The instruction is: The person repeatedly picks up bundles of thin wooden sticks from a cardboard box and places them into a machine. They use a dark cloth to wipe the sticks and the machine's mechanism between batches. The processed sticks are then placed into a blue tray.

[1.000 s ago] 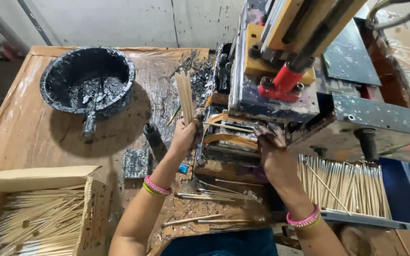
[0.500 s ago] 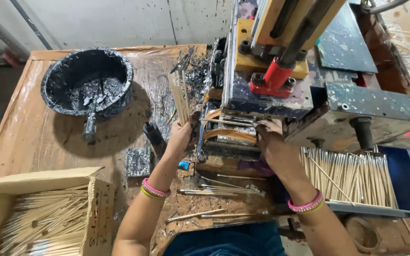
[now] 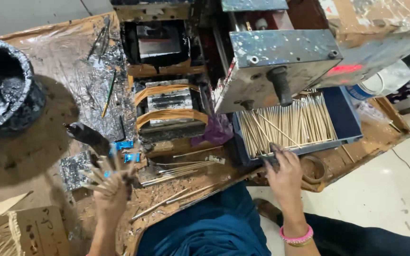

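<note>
- Head view: left hand [image 3: 112, 192] is closed around a fanned bunch of thin sticks [image 3: 101, 171], low at the left over the stained workbench [image 3: 48, 156].
- Right hand [image 3: 286, 173] reaches the near rim of the blue tray [image 3: 345, 124]; fingers curled on the stacked sticks [image 3: 290, 124], grip cannot be told.
- Risk: the loosely fanned bunch may slip and scatter, judging by its splay.
- Orientation: bunch's long axis runs up and left, away from the body; tray sticks lie front-to-back.

Left hand [image 3: 112, 192] fisted, knuckles up, low left — right hand [image 3: 285, 173] stretched fwd, fingers curled, wrist bent.
</note>
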